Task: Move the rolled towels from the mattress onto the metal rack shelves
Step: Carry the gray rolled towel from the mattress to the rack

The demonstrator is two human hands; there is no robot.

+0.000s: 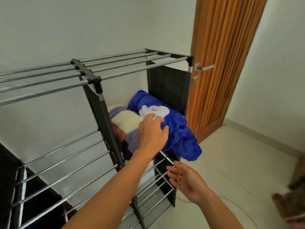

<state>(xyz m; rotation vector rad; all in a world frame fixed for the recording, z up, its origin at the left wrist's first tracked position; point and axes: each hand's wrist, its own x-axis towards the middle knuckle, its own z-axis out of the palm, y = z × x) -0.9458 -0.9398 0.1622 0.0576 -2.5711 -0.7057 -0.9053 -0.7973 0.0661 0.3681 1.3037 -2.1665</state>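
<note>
A metal rack [92,76] with black posts and silver bars stands against the white wall. On its right-hand middle shelf lies a blue rolled towel [179,133] with a white cartoon patch, its front end hanging over the shelf edge. Beside it on the left lies a cream and lilac rolled towel [127,121]. My left hand [152,131] rests flat on the blue towel, fingers spread, also touching the cream one. My right hand [186,179] hovers open below the blue towel's overhanging end, near the shelf's front bar, holding nothing. The mattress is out of view.
A wooden slatted door [222,63] with a metal handle stands just right of the rack. A brown furry object [292,200] sits blurred at the right edge on the pale tiled floor. The rack's left bays and top bars carry nothing visible.
</note>
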